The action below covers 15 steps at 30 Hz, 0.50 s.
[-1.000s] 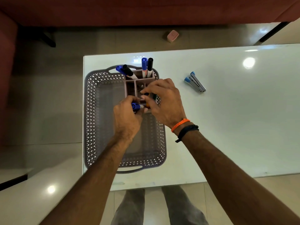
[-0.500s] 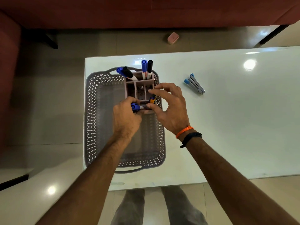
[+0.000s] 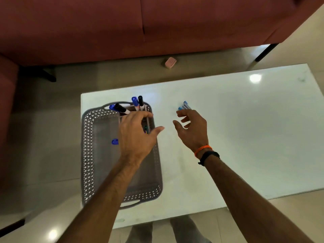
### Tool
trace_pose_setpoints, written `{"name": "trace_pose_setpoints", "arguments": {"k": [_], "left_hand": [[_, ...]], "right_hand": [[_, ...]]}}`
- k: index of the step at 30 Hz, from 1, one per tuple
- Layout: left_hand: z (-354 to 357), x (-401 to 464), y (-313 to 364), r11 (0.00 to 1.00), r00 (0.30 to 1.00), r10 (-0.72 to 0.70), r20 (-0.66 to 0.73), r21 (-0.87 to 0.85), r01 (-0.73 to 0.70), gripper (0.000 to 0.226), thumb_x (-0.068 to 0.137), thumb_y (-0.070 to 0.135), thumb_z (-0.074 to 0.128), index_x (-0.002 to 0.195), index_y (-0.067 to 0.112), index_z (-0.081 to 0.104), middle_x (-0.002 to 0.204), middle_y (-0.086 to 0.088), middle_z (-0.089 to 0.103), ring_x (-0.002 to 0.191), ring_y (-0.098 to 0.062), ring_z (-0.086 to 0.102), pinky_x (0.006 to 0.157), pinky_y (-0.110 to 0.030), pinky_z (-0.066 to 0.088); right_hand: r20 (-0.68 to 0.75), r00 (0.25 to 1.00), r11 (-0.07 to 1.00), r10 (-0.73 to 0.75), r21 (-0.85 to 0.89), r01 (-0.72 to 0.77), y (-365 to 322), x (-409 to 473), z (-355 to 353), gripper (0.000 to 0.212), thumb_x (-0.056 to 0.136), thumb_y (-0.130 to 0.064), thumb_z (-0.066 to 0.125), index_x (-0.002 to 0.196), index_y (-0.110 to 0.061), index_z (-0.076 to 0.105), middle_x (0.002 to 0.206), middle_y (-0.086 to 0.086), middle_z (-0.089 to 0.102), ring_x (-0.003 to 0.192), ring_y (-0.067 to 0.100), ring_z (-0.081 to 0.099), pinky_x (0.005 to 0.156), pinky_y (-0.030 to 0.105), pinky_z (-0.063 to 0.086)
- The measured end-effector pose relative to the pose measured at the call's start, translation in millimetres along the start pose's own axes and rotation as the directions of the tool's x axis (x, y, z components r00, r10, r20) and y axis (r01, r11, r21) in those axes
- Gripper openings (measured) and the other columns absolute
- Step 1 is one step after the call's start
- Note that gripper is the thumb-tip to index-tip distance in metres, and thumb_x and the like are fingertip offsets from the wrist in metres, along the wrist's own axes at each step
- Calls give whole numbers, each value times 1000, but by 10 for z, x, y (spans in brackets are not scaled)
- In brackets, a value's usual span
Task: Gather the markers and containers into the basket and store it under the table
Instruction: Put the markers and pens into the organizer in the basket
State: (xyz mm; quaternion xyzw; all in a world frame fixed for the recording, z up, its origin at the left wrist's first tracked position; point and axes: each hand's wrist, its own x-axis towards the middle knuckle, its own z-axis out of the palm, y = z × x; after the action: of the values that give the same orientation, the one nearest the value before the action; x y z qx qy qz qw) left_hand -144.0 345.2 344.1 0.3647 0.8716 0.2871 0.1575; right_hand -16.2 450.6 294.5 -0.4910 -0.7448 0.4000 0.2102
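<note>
With the markers standing in the basket, I am reaching my empty, loose-fingered right hand toward the stapler beside it, my spread left hand hovering empty over the basket.

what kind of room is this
Most likely a home living room: a low white table stands in front of a dark red sofa on a glossy tiled floor, with a grey basket of markers on it.

Dim warm light; ceiling-lamp glare on table; wide-angle bowing; soft focus.
</note>
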Motion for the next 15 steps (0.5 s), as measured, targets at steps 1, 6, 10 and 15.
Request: {"name": "trace_pose_setpoints", "arguments": {"k": [1,6,10,15], "left_hand": [[113,14,91,1000,999,7,46,-17,-7,49,70,45,78,109,21,64,113,2,65,107,-17,56,96,-35,46],[670,68,219,998,977,-22,214,69,7,34,82,32,71,113,22,60,117,3,64,111,-16,57,96,-36,48],[967,145,182,991,948,-66,313,129,27,36,83,28,71,115,19,60,118,-1,64,108,-20,60,92,-39,50],[1197,267,94,982,916,-162,367,151,113,38,83,27,70,118,17,59,120,-2,64,109,-21,59,92,-40,51]], "right_hand": [[-13,1000,1000,15,-18,-15,78,58,-64,29,79,-18,73,106,-15,65,105,-2,66,75,5,56,65,9,47],[14,994,986,110,-126,-107,492,338,-298,31,78,-16,71,108,-13,63,107,2,65,83,16,62,78,24,48],[95,982,960,161,-244,-134,733,547,-310,35,81,-20,65,116,-16,59,112,2,63,94,20,62,84,36,51],[206,968,910,145,-413,-49,858,799,-154,47,80,-24,64,124,-13,53,118,6,57,107,25,56,85,41,51]]}}
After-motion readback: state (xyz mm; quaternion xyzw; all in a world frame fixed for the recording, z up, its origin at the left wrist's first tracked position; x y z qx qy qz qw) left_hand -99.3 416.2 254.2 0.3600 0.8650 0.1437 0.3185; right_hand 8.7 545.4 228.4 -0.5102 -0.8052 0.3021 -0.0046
